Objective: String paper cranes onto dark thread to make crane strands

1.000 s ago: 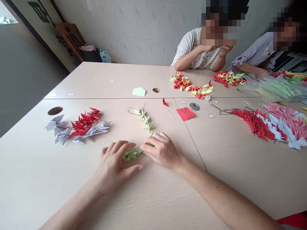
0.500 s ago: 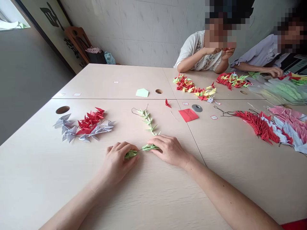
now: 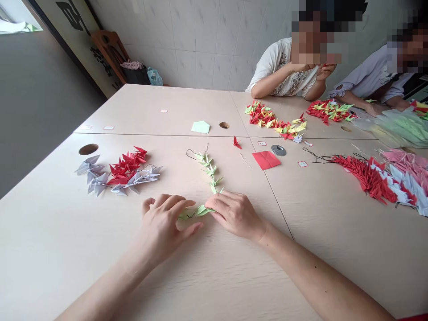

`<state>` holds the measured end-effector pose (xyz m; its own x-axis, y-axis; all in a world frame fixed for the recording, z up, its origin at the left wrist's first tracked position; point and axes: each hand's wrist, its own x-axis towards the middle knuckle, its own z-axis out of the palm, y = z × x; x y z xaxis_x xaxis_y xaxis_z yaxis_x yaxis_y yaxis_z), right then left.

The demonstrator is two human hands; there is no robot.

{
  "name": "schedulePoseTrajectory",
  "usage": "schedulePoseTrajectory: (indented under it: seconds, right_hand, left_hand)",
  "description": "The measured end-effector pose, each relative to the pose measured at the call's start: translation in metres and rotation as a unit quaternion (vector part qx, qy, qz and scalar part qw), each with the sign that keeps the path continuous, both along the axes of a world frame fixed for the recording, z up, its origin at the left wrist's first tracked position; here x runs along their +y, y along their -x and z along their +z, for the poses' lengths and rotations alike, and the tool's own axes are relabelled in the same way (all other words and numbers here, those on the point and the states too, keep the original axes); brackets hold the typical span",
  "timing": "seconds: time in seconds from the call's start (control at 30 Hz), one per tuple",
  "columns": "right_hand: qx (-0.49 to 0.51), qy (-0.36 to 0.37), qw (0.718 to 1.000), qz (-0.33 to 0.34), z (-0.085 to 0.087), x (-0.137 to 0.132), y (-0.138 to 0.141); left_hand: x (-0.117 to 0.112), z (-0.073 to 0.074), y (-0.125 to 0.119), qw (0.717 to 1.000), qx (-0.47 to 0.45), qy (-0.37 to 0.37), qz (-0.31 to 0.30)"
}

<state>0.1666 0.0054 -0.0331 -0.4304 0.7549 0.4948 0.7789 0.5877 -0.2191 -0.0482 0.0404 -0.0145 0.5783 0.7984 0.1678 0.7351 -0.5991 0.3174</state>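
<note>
While the right hand pinches the near end of a green paper-crane strand on the worktop between closed fingers, the left hand lies open just beside it; red and grey paper cranes sit heaped apart, seemingly not yet strung.

Matt folded paper cranes, smooth wood-grain laminate tabletop, glossy ceramic wall tiles

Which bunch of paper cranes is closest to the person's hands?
The pale green string of origami cranes: its lower end lies between the left hand and right hand; the red and grey cranes sit well away.
</note>
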Motion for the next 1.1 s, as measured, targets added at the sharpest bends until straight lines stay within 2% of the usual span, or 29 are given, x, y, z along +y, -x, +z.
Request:
schedulePoseTrajectory:
  seconds: [0.17,0.37,0.57,0.7,0.9,1.1]
  right_hand:
    - [0.015,0.007,1.000,0.014,0.000,-0.002,0.004]
    - [0.063,0.046,0.997,0.011,-0.005,0.001,-0.004]
    - [-0.002,0.047,0.999,-0.027,0.000,0.001,-0.006]
    - [-0.036,0.024,0.999,-0.020,0.004,-0.003,0.002]
    - [0.037,0.074,0.996,-0.018,0.000,-0.003,0.007]
    - [0.078,0.090,0.991,-0.063,0.001,-0.002,0.009]
  left_hand:
    - [-0.001,-0.003,-0.004,1.000,-0.009,0.024,-0.003]
    - [0.001,-0.005,0.001,0.999,-0.012,0.029,0.002]
    - [0.002,-0.008,0.003,0.999,-0.016,0.031,-0.001]
    - [0.003,-0.009,0.001,0.999,-0.019,0.035,-0.005]
    - [0.004,-0.006,0.002,0.998,-0.009,0.059,-0.008]
    - [0.005,-0.001,0.007,0.997,0.000,0.070,-0.023]
